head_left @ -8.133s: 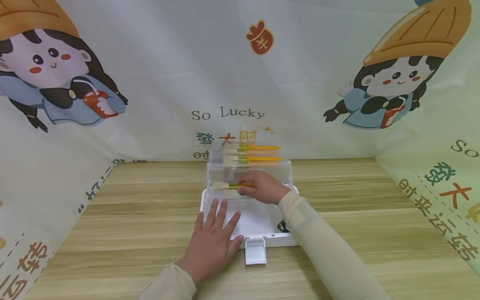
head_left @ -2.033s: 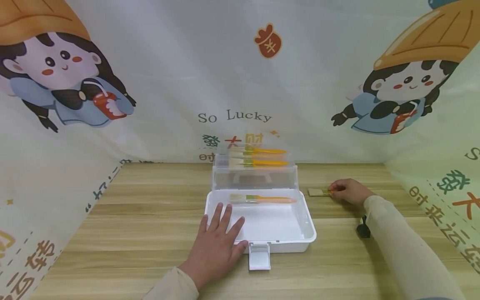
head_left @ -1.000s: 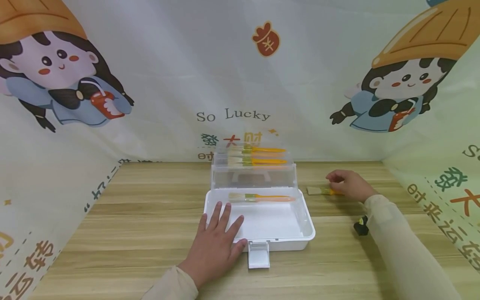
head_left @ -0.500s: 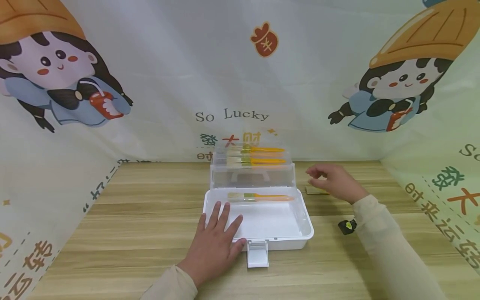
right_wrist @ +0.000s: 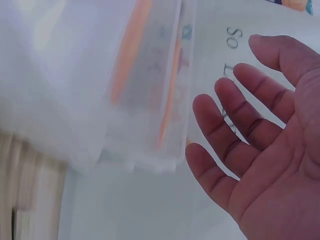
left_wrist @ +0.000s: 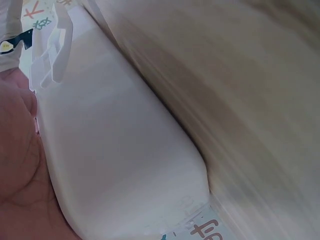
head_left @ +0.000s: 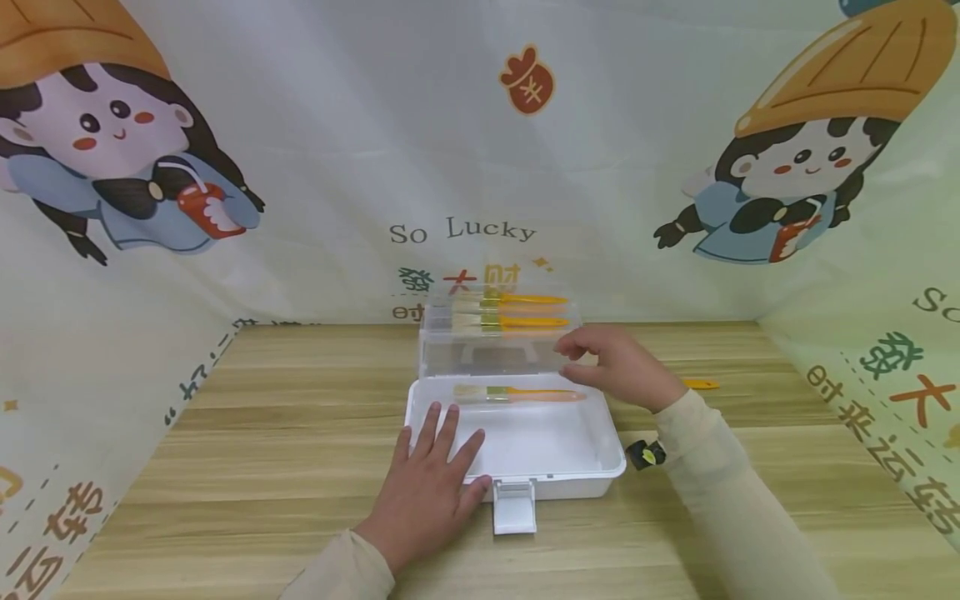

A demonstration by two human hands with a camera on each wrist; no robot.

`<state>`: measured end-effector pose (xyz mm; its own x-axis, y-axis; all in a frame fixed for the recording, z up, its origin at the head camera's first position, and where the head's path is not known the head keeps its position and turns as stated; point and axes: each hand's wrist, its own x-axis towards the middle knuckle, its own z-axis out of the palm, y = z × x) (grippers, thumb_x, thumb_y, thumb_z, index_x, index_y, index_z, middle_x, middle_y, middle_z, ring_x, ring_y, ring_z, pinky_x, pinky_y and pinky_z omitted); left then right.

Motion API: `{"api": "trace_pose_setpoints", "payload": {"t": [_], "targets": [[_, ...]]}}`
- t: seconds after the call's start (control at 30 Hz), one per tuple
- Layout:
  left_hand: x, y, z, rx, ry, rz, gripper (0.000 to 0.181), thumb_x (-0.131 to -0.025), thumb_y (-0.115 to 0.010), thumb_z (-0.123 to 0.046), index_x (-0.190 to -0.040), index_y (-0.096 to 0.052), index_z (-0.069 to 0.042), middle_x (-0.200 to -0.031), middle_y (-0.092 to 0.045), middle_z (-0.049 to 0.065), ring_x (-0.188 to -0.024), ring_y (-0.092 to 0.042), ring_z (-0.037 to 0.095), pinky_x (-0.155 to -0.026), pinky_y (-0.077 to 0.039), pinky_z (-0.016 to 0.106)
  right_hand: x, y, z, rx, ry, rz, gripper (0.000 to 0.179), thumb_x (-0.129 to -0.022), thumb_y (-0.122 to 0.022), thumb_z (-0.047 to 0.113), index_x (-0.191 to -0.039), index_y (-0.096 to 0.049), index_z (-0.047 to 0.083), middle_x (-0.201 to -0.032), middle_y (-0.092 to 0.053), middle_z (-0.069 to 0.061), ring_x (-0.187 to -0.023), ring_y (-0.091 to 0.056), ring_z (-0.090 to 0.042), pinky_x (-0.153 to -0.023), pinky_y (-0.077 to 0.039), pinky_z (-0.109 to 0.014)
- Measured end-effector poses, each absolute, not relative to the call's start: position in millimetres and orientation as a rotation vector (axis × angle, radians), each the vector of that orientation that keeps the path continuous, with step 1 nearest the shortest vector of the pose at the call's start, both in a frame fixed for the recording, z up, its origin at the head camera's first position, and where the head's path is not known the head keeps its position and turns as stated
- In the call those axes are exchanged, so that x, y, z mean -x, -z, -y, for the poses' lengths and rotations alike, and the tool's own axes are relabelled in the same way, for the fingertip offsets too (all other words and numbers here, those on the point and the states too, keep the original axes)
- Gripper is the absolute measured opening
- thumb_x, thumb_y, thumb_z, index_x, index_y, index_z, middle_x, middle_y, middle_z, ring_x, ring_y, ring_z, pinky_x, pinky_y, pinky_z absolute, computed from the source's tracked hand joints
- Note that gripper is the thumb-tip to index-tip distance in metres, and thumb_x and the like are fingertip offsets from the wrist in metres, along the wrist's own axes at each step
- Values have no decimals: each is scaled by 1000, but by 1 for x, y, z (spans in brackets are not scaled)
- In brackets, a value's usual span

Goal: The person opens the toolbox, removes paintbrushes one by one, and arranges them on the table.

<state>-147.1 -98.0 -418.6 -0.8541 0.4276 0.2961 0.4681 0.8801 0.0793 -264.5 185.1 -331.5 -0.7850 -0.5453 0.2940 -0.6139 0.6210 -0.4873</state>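
A white plastic box (head_left: 525, 437) stands on the table with its clear lid (head_left: 442, 354) raised at the back. My left hand (head_left: 429, 492), fingers spread, rests over the box's front left edge; in the left wrist view its palm lies against the white wall (left_wrist: 120, 135). One orange-handled paintbrush (head_left: 543, 396) lies along the back of the box. Behind it, in the clear upper part, are two more paintbrushes (head_left: 534, 322). Above the box's back right corner hovers my right hand (head_left: 618, 367), fingers loosely bent and holding nothing, as the right wrist view (right_wrist: 255, 125) shows.
To the right of the box lies another paintbrush; only its yellow handle end (head_left: 701, 384) shows beyond the right wrist. The white latch (head_left: 514, 508) hangs down at the box's front. A printed cloth (head_left: 480, 167) closes off the back and sides.
My right hand gripped a paintbrush over the box, set it down on the table at right, let go, and has moved left back to the box. The left hand has stayed put.
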Motion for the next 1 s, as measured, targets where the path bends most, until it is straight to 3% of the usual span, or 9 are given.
{"api": "trace_pose_setpoints", "payload": {"t": [0.4,0.77,1.0], "targets": [[148,420,98,678,193,2779,54,-103,-43,-49,-144,-54,-16,-156,-33,22,-148,-17,41,-109,-25,64,271,336,-148,-1049,-919,2809,27,-92,-72,18,-117,-70,9,-109,-68,-1,-103,-61,-23,-93,-50,-43],[148,419,97,675,193,2778,54,-103,-42,-49,-144,-54,-15,-156,-33,22,-148,-17,41,-109,-25,64,276,349,-132,-1165,-939,2879,29,-92,-72,17,-117,-69,4,-112,-69,-9,-100,-61,-20,-90,-50,-42],[147,418,97,673,200,2775,54,-103,-42,-49,-144,-54,-16,-155,-34,22,-148,-18,41,-109,-25,65,277,353,-128,-1176,-915,2916,24,-92,-71,18,-115,-70,11,-110,-68,1,-97,-60,-15,-86,-51,-35]]}}
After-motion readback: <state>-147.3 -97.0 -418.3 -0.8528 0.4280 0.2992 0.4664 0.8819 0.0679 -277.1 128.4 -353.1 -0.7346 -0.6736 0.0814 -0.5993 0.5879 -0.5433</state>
